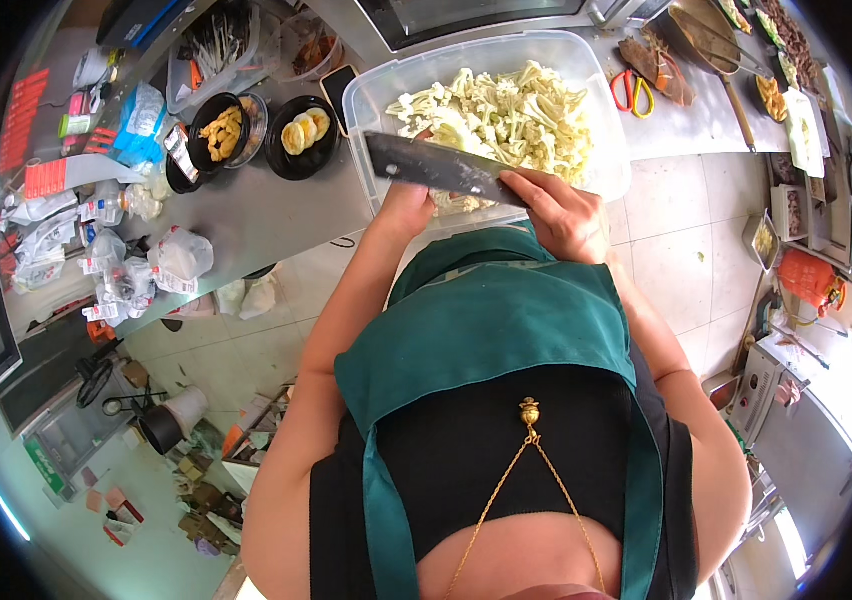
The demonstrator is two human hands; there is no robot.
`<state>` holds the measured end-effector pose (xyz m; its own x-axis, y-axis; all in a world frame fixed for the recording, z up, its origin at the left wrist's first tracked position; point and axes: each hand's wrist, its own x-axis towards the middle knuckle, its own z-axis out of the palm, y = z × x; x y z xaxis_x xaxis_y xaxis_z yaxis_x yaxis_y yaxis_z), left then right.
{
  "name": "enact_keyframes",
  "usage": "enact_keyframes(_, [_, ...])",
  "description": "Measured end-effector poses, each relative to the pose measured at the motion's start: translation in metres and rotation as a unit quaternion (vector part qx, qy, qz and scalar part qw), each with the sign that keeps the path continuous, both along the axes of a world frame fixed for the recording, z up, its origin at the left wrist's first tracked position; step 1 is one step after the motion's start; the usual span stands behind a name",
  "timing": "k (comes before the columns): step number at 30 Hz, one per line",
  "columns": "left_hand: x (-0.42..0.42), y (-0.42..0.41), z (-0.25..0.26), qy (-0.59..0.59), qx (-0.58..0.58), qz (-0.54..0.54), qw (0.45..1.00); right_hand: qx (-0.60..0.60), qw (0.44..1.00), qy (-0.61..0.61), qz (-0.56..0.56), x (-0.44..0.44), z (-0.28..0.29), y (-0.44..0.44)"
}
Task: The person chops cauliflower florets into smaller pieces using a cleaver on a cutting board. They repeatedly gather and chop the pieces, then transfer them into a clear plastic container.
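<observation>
My right hand [565,214] grips a broad-bladed cleaver [445,171], its blade pointing left across the near part of a clear plastic tub [613,112]. Cut cauliflower florets [508,112] fill much of the tub. My left hand [409,204] is at the tub's near left edge, partly behind the blade. A pale piece of cauliflower [447,133] shows just beyond the blade, near the left fingertips; the blade hides whether those fingers hold it.
Left of the tub stand a black bowl of halved eggs [304,166], another black bowl [205,154] with yellow food, and a phone [334,90]. Red-and-yellow-handled scissors [632,96] and a long-handled pan [739,112] lie to the right. Bagged items [180,259] sit at far left.
</observation>
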<state>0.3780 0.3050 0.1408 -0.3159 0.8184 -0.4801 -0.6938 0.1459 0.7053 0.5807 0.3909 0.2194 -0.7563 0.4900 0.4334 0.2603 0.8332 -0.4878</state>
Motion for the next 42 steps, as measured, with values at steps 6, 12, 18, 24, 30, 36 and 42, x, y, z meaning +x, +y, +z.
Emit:
enact_keyframes(6, [0.011, -0.007, 0.041, 0.073, -0.068, 0.017, 0.995, 0.041, 0.998, -0.035, 0.042, 0.001, -0.002, 0.007])
enact_keyframes(12, [0.002, -0.012, 0.051, 0.035, -0.078, -0.061, 0.994, -0.029, 0.997, -0.068, -0.03, 0.006, -0.027, 0.013])
enact_keyframes(18, [0.006, -0.004, 0.043, 0.038, -0.083, 0.007, 0.996, -0.115, 0.991, -0.038, -0.056, 0.014, -0.021, 0.012])
enact_keyframes(24, [0.015, 0.0, 0.033, 0.064, -0.039, 0.03, 0.997, -0.035, 0.999, -0.006, -0.018, -0.003, 0.009, -0.005])
enact_keyframes(30, [0.017, 0.0, 0.046, 0.101, -0.051, 0.028, 0.993, -0.052, 0.997, -0.042, -0.029, 0.0, 0.012, -0.004])
enact_keyframes(36, [0.002, -0.009, 0.037, 0.07, -0.058, -0.019, 0.996, -0.111, 0.991, -0.065, -0.041, 0.017, -0.009, -0.002])
enact_keyframes(42, [0.024, -0.005, 0.044, 0.071, -0.024, -0.033, 0.997, -0.142, 0.985, -0.072, -0.059, 0.008, -0.014, -0.002])
